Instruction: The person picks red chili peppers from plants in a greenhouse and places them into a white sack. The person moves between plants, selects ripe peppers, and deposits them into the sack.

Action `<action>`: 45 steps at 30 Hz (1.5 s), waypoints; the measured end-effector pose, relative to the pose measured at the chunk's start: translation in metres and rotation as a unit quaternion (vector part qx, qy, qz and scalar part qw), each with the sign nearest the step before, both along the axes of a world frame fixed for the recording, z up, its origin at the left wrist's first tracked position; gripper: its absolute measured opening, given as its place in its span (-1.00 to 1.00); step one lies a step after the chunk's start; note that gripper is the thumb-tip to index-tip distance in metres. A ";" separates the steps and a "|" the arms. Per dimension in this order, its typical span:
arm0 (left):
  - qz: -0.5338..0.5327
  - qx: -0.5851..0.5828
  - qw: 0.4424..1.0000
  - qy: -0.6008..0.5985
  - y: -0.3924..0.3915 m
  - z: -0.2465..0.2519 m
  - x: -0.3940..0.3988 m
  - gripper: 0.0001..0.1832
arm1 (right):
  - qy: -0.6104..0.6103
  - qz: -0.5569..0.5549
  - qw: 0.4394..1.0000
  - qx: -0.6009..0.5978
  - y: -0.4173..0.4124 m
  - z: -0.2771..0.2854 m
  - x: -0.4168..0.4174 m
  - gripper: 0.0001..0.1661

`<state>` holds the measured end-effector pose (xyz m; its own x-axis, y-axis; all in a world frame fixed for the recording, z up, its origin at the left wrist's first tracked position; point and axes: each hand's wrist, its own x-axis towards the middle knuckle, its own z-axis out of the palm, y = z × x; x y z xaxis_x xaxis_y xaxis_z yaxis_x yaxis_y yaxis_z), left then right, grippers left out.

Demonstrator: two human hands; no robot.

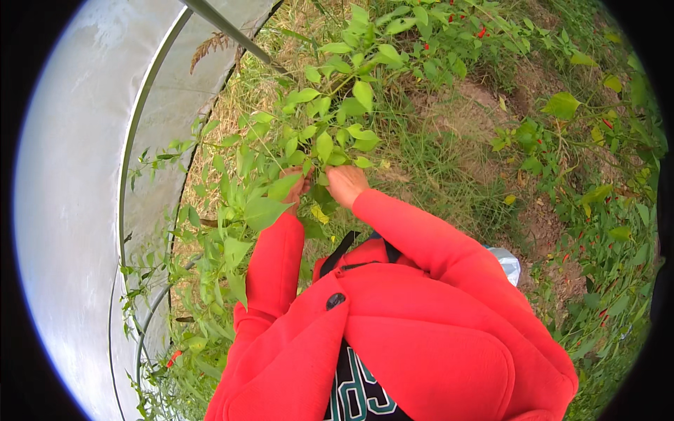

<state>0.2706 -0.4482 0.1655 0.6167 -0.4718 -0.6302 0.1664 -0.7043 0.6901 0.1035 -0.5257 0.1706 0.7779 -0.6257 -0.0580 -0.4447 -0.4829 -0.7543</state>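
Both of my hands reach into a leafy green chili pepper plant (325, 146) in front of me. My left hand (300, 187) is among the stems, partly covered by leaves. Close beside it on the right, my right hand (347, 184) is bent inward with its fingertips behind the foliage. Leaves hide whatever either hand may be holding. Large leaves (265, 212) hang over my left forearm, and a yellowed leaf (319, 214) shows below, between the two wrists.
A translucent plastic sheet wall (68, 173) with curved metal tubes (138, 110) runs along the left. More pepper plants with red chilies (481, 32) grow at the upper right and down the right side. Bare soil and grass (453, 137) lie between the rows. A silvery bag (506, 264) shows beside my right arm.
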 end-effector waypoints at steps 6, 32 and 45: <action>0.049 0.003 0.999 0.009 0.013 -0.032 0.012 -0.73 | 0.045 -0.003 0.998 0.042 0.003 -0.015 0.014 -0.82; 0.010 -0.036 0.999 0.031 0.014 0.005 -0.008 -0.74 | -0.028 0.016 0.988 0.150 -0.031 -0.027 -0.022 -0.59; -0.189 -0.027 0.978 0.084 0.046 -0.055 -0.014 -0.62 | -0.015 -0.059 0.863 0.502 -0.036 -0.067 -0.005 -0.77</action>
<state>0.2565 -0.4022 0.1106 0.2815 -0.6823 -0.6747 0.0147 -0.7000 0.7140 0.0987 -0.5617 0.1041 0.7222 -0.3464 -0.5987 -0.4198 0.4684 -0.7774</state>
